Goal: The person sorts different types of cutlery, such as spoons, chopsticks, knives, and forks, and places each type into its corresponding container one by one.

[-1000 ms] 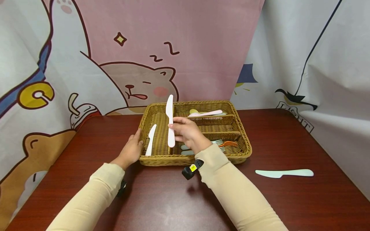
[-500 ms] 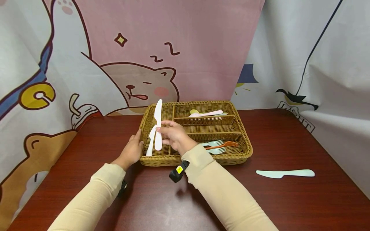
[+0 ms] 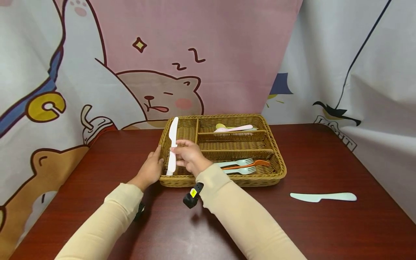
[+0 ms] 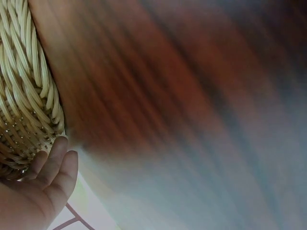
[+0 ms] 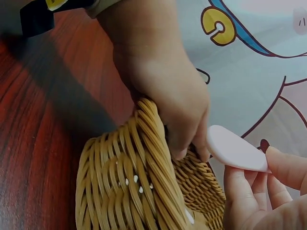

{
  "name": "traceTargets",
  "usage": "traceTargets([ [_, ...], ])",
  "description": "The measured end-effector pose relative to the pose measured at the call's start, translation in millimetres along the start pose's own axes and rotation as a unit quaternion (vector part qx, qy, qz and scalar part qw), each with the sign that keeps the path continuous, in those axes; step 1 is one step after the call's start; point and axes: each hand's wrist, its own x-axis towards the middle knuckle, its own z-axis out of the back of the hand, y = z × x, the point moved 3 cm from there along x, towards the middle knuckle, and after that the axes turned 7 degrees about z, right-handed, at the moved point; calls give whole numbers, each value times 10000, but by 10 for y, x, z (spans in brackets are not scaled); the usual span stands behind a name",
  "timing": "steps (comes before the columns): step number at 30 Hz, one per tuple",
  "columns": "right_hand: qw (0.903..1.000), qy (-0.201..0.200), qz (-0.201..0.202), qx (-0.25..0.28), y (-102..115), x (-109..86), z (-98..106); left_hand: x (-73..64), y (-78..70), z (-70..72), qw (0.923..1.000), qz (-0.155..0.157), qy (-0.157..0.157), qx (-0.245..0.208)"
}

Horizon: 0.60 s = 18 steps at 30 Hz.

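A brown woven cutlery basket stands on the table. My right hand pinches the handle of a white plastic knife over its left compartment, blade pointing away. Beneath it, a second white knife is almost hidden, only its handle end showing. In the right wrist view the held knife sits between thumb and fingertips. At the basket's left end, my left hand holds the rim, thumb over the edge. Its fingers lie along the outer wall in the left wrist view.
Pale green forks and an orange fork lie in the front right compartment. A pink-handled utensil and a yellow one lie in the back compartment. A pale green knife rests on the table at right. A printed curtain hangs behind.
My right hand has carried the white knife leftward and slightly toward me, from the divider to above the other white knife. My left hand stays on the basket's left rim.
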Motion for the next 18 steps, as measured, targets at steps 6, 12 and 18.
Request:
traceTargets([
  [6, 9999, -122, -31, 55, -48, 36, -59, 8, -4, -5, 9999, -55, -85, 51],
  [12, 9996, -249, -86, -62, -138, 87, -110, 9, -8, -1, 9999, 20, -75, 76],
  [18, 9990, -414, -101, -104, -227, 111, -122, 16, -4, -3, 9999, 56, -7, 101],
])
